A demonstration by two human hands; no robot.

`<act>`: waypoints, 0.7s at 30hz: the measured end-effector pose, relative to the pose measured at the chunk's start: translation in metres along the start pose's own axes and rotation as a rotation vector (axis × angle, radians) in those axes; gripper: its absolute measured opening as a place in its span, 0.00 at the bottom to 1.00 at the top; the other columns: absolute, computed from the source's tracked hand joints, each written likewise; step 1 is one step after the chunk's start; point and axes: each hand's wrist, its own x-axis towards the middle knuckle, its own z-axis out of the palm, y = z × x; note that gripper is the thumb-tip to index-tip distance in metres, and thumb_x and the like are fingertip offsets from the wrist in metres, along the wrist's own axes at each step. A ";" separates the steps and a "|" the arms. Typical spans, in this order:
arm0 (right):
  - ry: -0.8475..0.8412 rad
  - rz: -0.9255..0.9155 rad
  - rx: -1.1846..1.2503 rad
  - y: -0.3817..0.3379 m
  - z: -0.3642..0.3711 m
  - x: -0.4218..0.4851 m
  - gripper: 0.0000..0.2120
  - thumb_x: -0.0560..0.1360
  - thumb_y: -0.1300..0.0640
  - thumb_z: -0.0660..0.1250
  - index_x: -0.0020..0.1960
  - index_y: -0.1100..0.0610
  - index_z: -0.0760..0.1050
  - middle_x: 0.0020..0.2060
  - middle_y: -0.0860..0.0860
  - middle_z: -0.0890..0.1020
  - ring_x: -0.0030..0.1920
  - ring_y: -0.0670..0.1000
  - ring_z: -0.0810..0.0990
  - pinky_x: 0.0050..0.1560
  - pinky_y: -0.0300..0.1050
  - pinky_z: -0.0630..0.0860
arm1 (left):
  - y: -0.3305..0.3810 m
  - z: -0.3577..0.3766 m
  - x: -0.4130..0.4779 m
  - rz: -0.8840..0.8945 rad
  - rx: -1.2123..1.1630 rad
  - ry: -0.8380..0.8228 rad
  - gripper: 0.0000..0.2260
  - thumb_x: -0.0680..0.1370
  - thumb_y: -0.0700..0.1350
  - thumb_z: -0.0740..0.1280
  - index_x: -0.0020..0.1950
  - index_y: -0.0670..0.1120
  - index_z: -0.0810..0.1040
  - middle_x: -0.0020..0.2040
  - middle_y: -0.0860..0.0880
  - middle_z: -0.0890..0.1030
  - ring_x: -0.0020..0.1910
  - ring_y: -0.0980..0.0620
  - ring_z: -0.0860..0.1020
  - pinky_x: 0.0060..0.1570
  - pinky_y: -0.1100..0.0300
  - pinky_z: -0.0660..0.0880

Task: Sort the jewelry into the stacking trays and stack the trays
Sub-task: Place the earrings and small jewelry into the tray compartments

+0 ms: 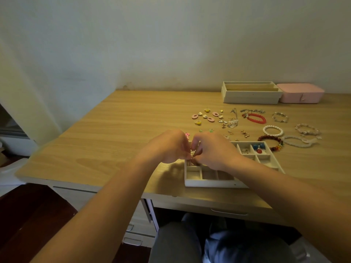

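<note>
**Divided tray** [212, 184] sits at the near edge of the bench [123, 130], long axis L–R, front wall toward the person. Its mid and R parts are hidden under the R forearm. Over its far-L compartments the left hand [167, 147] and right hand [212, 150] meet. The fingers of both are curled, pinching a small piece [190, 158], prob. an earring, too small and shaded to make out. A far-R compartment holds blue and red studs [258, 147]. Beyond the tray lie loose pink earrings [205, 116], a red bracelet [256, 118], a pearl bracelet [273, 130] and a dark bead bracelet [270, 142] just beside the tray's far-R corner. At the bench back a second tray [250, 96], slots running L–R, stands beside a pink box [300, 95].
</note>
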 end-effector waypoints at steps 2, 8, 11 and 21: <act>-0.003 0.020 0.019 0.000 0.001 0.000 0.13 0.69 0.58 0.77 0.46 0.46 0.76 0.39 0.44 0.84 0.45 0.49 0.83 0.48 0.50 0.81 | 0.002 -0.002 0.001 0.007 0.028 -0.037 0.02 0.78 0.46 0.72 0.46 0.50 0.83 0.50 0.46 0.85 0.49 0.45 0.80 0.51 0.53 0.76; 0.021 0.023 -0.017 0.001 0.005 0.000 0.11 0.70 0.56 0.75 0.50 0.49 0.79 0.42 0.46 0.85 0.47 0.52 0.83 0.49 0.52 0.82 | 0.007 0.001 0.005 -0.011 0.072 -0.023 0.02 0.77 0.47 0.72 0.47 0.51 0.84 0.43 0.52 0.81 0.44 0.48 0.77 0.46 0.56 0.74; -0.002 -0.002 -0.048 0.000 0.006 0.001 0.08 0.71 0.58 0.72 0.49 0.51 0.80 0.43 0.49 0.86 0.48 0.55 0.83 0.48 0.54 0.82 | 0.004 0.005 0.006 -0.041 0.047 0.024 0.05 0.73 0.48 0.74 0.39 0.56 0.80 0.40 0.54 0.79 0.43 0.49 0.78 0.44 0.56 0.76; -0.010 -0.034 0.041 0.003 -0.003 -0.006 0.09 0.75 0.62 0.70 0.52 0.53 0.84 0.43 0.51 0.87 0.45 0.50 0.84 0.48 0.52 0.83 | 0.003 0.010 0.004 -0.122 -0.154 0.046 0.07 0.72 0.42 0.74 0.36 0.52 0.80 0.31 0.50 0.80 0.34 0.48 0.81 0.33 0.60 0.77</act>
